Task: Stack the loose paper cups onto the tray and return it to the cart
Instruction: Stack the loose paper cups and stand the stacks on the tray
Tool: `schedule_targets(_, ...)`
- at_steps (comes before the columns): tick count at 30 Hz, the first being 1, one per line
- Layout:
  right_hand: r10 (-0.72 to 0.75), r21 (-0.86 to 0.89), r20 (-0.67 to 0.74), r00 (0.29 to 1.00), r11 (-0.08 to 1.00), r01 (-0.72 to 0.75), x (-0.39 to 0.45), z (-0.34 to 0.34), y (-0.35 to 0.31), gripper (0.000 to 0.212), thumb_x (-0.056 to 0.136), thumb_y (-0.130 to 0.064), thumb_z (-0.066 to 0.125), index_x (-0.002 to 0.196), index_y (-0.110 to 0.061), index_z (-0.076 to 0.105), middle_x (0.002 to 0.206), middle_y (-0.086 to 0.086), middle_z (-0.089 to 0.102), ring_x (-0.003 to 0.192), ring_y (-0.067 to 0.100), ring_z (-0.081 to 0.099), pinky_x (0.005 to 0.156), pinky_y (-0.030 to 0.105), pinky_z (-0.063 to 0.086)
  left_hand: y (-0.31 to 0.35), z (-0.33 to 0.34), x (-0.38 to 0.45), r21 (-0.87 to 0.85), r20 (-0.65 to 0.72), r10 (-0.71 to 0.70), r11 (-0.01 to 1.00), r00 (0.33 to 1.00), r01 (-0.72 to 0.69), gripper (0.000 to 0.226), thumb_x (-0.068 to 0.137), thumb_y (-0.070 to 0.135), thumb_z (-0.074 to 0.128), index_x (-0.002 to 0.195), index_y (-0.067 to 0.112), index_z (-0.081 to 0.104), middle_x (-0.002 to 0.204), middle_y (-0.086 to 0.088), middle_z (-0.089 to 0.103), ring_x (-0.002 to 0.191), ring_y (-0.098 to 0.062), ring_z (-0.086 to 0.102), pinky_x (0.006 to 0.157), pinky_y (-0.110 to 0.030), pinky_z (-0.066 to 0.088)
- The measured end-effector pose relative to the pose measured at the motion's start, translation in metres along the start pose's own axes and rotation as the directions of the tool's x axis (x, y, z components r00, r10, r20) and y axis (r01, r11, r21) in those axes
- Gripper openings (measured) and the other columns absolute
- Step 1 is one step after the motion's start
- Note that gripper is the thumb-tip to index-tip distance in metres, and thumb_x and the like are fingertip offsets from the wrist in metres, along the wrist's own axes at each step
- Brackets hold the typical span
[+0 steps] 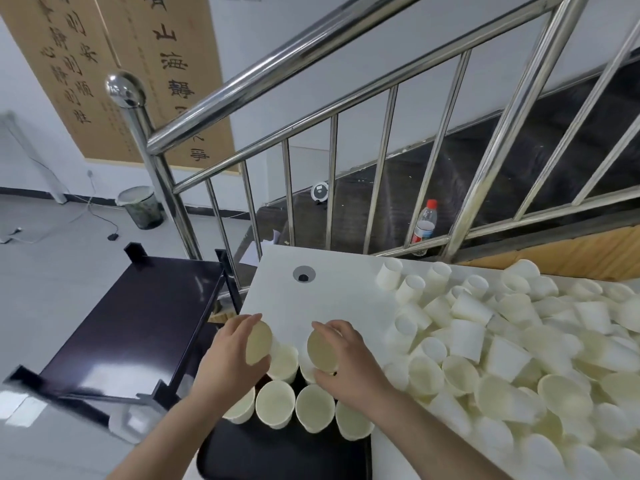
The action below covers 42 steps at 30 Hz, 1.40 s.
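You're gripping one cream paper cup per hand: left hand (232,355) fingers curled round cup (258,342), right hand (349,367) likewise w/ cup (322,351), mouths tilted toward you, prob. for setting them into the rows on the black plastic tray (277,452) at 6 o'clock. Loose pile (519,358) is lying on the white bench (329,292) at 3; dark cart (131,323) at 9.
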State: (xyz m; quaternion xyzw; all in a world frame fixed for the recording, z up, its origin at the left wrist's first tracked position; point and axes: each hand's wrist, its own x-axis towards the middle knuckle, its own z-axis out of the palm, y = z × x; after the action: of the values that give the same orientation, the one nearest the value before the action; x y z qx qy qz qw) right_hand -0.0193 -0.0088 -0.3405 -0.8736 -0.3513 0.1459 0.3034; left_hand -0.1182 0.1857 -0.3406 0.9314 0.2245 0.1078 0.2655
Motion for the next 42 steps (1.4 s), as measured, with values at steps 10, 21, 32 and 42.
schedule_targets(10, 0.063, -0.039, 0.038, 0.997, 0.997, -0.062, 0.028, 0.032, -0.027, 0.072, 0.084, -0.030, 0.064, 0.148, -0.030, 0.030, 0.143, -0.008, 0.031, 0.132, 0.013, 0.032, 0.104, 0.028, 0.038, -0.039, -0.010, 0.016, 0.022, 0.083, 0.011, 1.000, 0.997, -0.012, 0.072, 0.080, 0.037, 0.070, 0.143, 0.026, 0.037, 0.144, 0.012, 0.038, 0.129, -0.010, 0.040, 0.090, -0.027, 0.046)
schedule_targets(21, 0.138, -0.138, 0.122, 0.983, 0.983, -0.121, 0.057, 0.066, -0.031, 0.073, 0.083, -0.034, 0.063, 0.148, -0.030, 0.029, 0.144, -0.008, 0.031, 0.133, 0.014, 0.033, 0.105, 0.035, 0.040, -0.067, 0.005, 0.037, 0.081, 0.284, 0.084, 0.990, 0.955, -0.112, 0.073, 0.082, 0.039, 0.065, 0.145, 0.028, 0.031, 0.146, 0.012, 0.033, 0.131, -0.011, 0.037, 0.096, -0.026, 0.044)
schedule_targets(32, 0.200, -0.265, 0.165, 0.966, 0.952, -0.152, 0.067, 0.085, -0.022, 0.065, 0.084, -0.035, 0.064, 0.142, -0.022, 0.039, 0.143, -0.004, 0.035, 0.129, 0.018, 0.037, 0.099, 0.030, 0.041, -0.082, 0.026, 0.046, 0.149, 0.391, 0.081, 0.977, 0.917, -0.150, 0.069, 0.081, 0.041, 0.064, 0.142, 0.031, 0.035, 0.143, 0.011, 0.034, 0.130, -0.013, 0.035, 0.091, -0.026, 0.045)
schedule_targets(42, 0.213, -0.262, 0.159, 0.964, 0.951, -0.167, 0.075, 0.089, -0.019, 0.062, 0.084, -0.033, 0.067, 0.140, -0.021, 0.044, 0.138, -0.004, 0.042, 0.127, 0.018, 0.041, 0.100, 0.029, 0.039, -0.090, 0.030, 0.054, 0.155, 0.420, 0.091, 0.973, 0.903, -0.170, 0.067, 0.083, 0.037, 0.063, 0.143, 0.025, 0.036, 0.141, 0.012, 0.036, 0.125, -0.011, 0.041, 0.087, -0.026, 0.048)
